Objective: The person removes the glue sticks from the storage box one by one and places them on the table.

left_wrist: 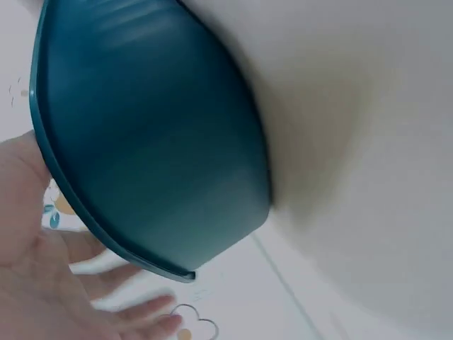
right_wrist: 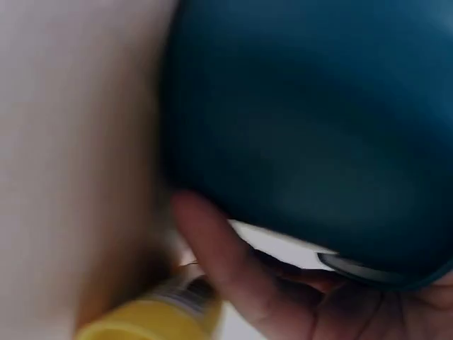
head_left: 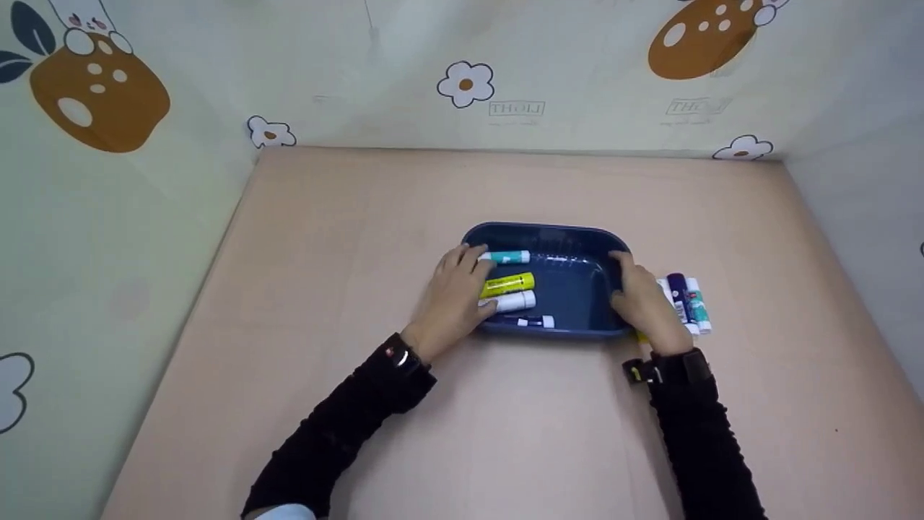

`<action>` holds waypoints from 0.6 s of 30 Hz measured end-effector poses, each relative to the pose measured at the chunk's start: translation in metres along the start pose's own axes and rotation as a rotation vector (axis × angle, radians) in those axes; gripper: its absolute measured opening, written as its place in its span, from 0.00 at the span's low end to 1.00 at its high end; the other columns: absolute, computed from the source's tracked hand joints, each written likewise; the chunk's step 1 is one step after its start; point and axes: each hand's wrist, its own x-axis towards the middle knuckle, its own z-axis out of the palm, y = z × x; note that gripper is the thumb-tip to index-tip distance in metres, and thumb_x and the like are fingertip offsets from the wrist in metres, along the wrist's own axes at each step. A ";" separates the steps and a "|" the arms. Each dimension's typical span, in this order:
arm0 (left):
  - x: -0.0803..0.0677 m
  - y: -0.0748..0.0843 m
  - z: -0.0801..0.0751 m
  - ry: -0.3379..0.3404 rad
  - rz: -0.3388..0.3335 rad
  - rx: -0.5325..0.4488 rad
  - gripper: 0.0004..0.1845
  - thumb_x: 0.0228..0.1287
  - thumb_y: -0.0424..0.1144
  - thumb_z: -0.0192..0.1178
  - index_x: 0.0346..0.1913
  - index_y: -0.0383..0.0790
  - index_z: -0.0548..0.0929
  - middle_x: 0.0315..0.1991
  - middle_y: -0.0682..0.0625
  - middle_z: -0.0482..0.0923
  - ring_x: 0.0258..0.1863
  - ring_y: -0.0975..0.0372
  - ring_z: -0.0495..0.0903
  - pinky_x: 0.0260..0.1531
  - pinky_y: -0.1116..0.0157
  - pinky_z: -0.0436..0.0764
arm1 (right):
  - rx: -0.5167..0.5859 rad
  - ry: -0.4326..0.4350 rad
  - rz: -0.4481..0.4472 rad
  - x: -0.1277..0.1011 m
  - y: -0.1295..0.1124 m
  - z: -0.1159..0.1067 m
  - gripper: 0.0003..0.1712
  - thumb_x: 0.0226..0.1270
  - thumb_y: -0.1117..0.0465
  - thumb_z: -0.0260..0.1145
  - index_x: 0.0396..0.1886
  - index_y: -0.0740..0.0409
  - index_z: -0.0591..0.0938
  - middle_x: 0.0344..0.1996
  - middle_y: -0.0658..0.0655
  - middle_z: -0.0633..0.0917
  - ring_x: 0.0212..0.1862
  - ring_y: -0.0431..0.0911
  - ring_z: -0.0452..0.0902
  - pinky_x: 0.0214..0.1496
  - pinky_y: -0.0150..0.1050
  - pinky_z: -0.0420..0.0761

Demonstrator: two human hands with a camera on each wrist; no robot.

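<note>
A dark blue plastic tray (head_left: 570, 334) stands on the table with several glue sticks in its left part. Among them are a teal-and-white glue stick (head_left: 511, 257), a yellow one (head_left: 514, 284), a white one (head_left: 516, 300) and a dark blue one (head_left: 530, 321). My left hand (head_left: 451, 289) lies over the tray's left rim, fingers spread and fairly straight in the left wrist view. At the opposite end my right hand (head_left: 644, 300) grips the rim, thumb inside. One finger (right_wrist: 226, 262) lies against the tray's outer wall in the right wrist view.
Right of the tray, more glue sticks lie side by side, including a dark purple one (head_left: 678, 295) and a teal-labelled one (head_left: 697, 307). A yellow one (right_wrist: 152, 322) is close below my right hand. Patterned sheeting (head_left: 404, 108) borders the table (head_left: 346, 217).
</note>
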 end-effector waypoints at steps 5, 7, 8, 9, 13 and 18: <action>0.009 0.008 -0.001 -0.093 0.162 0.008 0.16 0.55 0.44 0.65 0.43 0.37 0.81 0.40 0.47 0.81 0.42 0.55 0.77 0.44 0.59 0.75 | -0.015 0.041 -0.006 0.001 0.001 0.003 0.36 0.53 0.75 0.50 0.66 0.66 0.58 0.49 0.80 0.73 0.45 0.64 0.73 0.46 0.60 0.73; 0.014 0.011 -0.002 -0.178 0.180 -0.031 0.14 0.55 0.44 0.66 0.39 0.37 0.83 0.39 0.47 0.82 0.41 0.56 0.79 0.43 0.60 0.76 | -0.015 0.036 0.000 0.001 0.001 0.003 0.36 0.54 0.75 0.50 0.66 0.66 0.58 0.49 0.80 0.73 0.45 0.64 0.72 0.46 0.59 0.73; 0.016 0.013 -0.003 -0.218 0.183 -0.041 0.14 0.55 0.44 0.66 0.38 0.38 0.84 0.39 0.47 0.82 0.41 0.57 0.79 0.43 0.60 0.77 | -0.015 0.032 0.002 0.001 0.000 0.003 0.36 0.54 0.75 0.50 0.67 0.66 0.58 0.49 0.80 0.73 0.45 0.64 0.72 0.46 0.59 0.73; 0.018 0.014 -0.003 -0.260 0.179 -0.046 0.13 0.55 0.45 0.66 0.38 0.38 0.84 0.39 0.47 0.82 0.41 0.57 0.79 0.44 0.61 0.77 | -0.014 0.031 0.004 0.001 0.000 0.003 0.36 0.55 0.75 0.50 0.67 0.66 0.57 0.49 0.80 0.73 0.45 0.64 0.72 0.46 0.59 0.73; 0.025 0.018 -0.004 -0.394 0.143 -0.014 0.12 0.55 0.46 0.66 0.37 0.42 0.87 0.42 0.47 0.78 0.43 0.58 0.76 0.45 0.62 0.77 | -0.002 0.031 0.008 0.001 -0.001 0.003 0.36 0.54 0.75 0.49 0.67 0.65 0.57 0.48 0.80 0.73 0.44 0.63 0.72 0.46 0.59 0.73; 0.031 0.019 -0.001 -0.451 0.115 0.051 0.12 0.55 0.49 0.65 0.37 0.46 0.88 0.48 0.47 0.74 0.44 0.57 0.75 0.44 0.59 0.78 | 0.010 0.023 0.011 0.002 -0.001 0.003 0.37 0.54 0.75 0.49 0.67 0.64 0.57 0.48 0.80 0.73 0.44 0.63 0.71 0.46 0.58 0.73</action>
